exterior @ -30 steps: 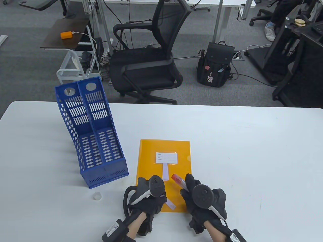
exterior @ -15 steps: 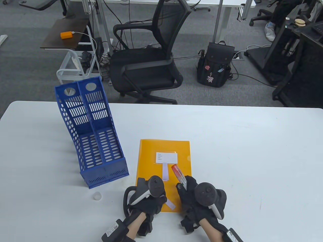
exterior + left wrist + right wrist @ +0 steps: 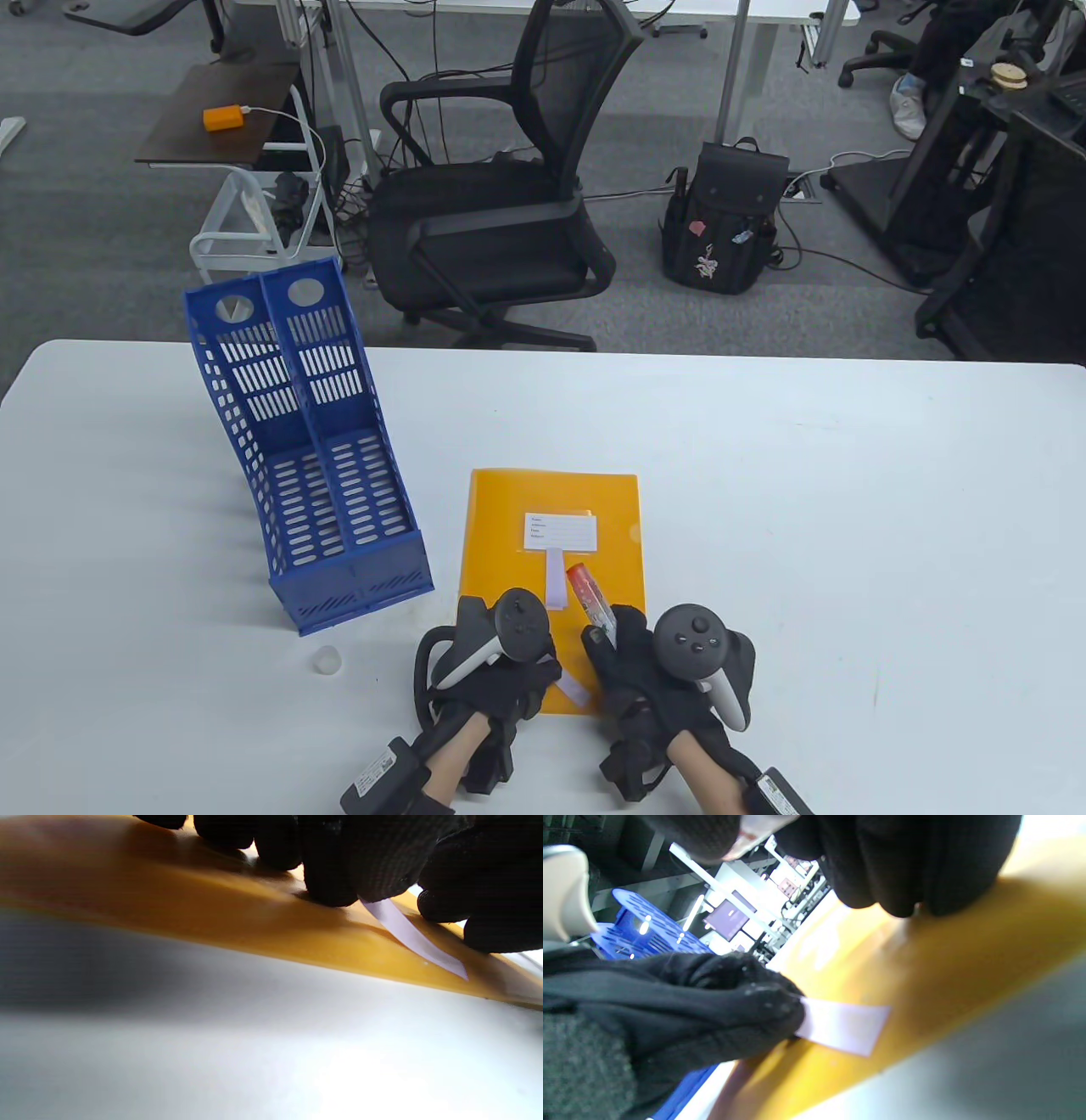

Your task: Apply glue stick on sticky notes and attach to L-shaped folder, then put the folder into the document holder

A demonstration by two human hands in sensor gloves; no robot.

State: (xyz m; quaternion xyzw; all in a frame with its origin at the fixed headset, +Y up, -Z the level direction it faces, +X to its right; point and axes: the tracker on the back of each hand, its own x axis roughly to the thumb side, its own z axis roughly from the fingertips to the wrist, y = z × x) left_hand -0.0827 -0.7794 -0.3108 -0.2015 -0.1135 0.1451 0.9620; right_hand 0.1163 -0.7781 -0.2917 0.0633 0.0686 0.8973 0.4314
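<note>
White bench carries the folder (image 3: 551,543), flat beside the holder (image 3: 314,475). On the folder's near edge, the left hand (image 3: 492,671) pins a note (image 3: 573,689), its long axis angling toward the right hand (image 3: 653,671), which grips the glue stick (image 3: 590,594) just beside it.

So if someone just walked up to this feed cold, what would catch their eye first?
Probably the bright orange folder lying flat at the near middle of the white table, with both gloved hands on its near edge. The left hand pins a pale paper strip to it, while the right hand grips a red-tipped glue stick. Next, the empty blue file holder standing to the folder's left.
</note>
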